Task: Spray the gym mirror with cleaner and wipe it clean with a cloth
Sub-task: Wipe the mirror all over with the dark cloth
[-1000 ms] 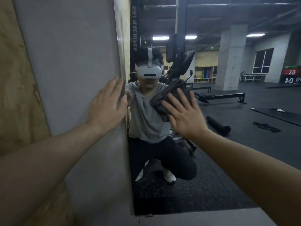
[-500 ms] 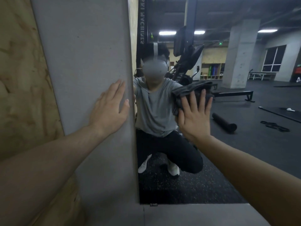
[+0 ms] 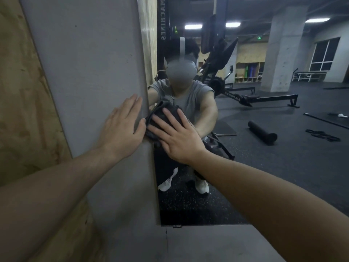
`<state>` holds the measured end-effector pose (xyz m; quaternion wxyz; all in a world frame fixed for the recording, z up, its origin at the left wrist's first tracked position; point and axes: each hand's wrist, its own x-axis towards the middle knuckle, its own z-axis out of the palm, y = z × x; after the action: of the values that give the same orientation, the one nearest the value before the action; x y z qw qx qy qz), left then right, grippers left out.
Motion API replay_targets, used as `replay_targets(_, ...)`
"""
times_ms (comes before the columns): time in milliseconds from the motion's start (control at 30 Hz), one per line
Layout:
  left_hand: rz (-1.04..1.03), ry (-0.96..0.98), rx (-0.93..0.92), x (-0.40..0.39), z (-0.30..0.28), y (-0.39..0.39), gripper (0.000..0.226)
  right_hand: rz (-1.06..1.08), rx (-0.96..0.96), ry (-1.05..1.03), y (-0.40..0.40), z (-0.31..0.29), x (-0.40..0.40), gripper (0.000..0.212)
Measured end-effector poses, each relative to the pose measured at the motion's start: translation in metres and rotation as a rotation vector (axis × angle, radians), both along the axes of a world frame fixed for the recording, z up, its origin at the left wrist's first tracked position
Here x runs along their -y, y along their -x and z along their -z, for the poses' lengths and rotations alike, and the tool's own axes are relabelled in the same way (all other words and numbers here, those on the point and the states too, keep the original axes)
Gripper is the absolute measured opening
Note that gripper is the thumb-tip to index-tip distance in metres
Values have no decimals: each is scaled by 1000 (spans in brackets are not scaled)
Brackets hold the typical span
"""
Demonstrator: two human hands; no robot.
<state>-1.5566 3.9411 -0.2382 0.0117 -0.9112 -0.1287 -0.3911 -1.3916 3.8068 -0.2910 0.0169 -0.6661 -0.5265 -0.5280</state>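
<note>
Soft, light cloth [image 3: 163, 118] pressed flat to mirror [image 3: 245, 167] under open-fingered right hand [image 3: 177, 137], beside left hand [image 3: 122, 127] splayed on pillar [image 3: 90, 72] (likely best bunched at centre).

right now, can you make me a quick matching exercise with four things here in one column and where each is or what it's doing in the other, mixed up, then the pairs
1. left hand
2. right hand
3. cloth
4. foam roller

a. lying on the dark floor, seen in the mirror
b. flat on the grey pillar
c. pinned against the glass by its left edge
d. fingers spread, pressing the cloth

Pairs: 1-b, 2-d, 3-c, 4-a
</note>
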Motion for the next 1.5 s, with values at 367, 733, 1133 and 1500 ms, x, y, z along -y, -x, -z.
replay_targets(367, 32, 2, 5, 13, 23, -8, 70, 155, -6, -72, -105, 51, 173, 49)
replay_targets(733, -16, 11, -35, -10, 59, 9, 71, 60, -7, -49, -46, 60, 68, 53)
replay_targets(1133, -20, 5, -88, -6, 81, 15, 73, -90, 199, 242, -24, 76, 8, 55)
replay_targets(1500, 5, 41, -128, 9, 108, 10, 73, -6, 192, 337, -102, 119, 147, 55)
